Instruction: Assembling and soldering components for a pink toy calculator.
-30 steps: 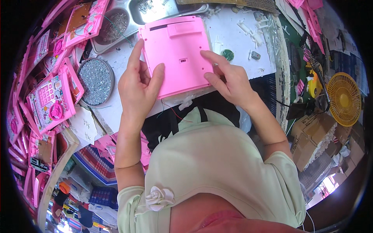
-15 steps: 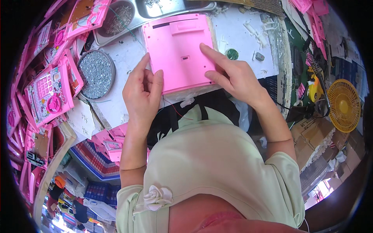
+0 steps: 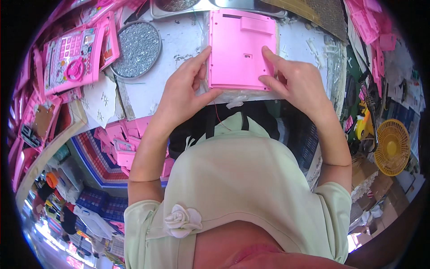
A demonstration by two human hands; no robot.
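Note:
A flat pink plastic toy case lies on the worktable, with a slot near its far edge, a raised bar and a small rectangular opening in the middle. My left hand holds its left side, index finger along the edge and thumb at the near left corner. At the right side, my right hand has index finger and thumb resting on the case's face near the edge. Clear plastic wrap shows under the near edge. A thin red wire hangs below it.
A round dish of small metal screws stands left of the case. Farther left are piled pink toys with keypads. Metal trays sit at the back. Small white plastic parts lie right; a yellow fan stands beyond.
The whole view has shifted, so the table and case appear farther right and higher. My left thumb has moved from the case's left side to its near corner. The right hand keeps its place.

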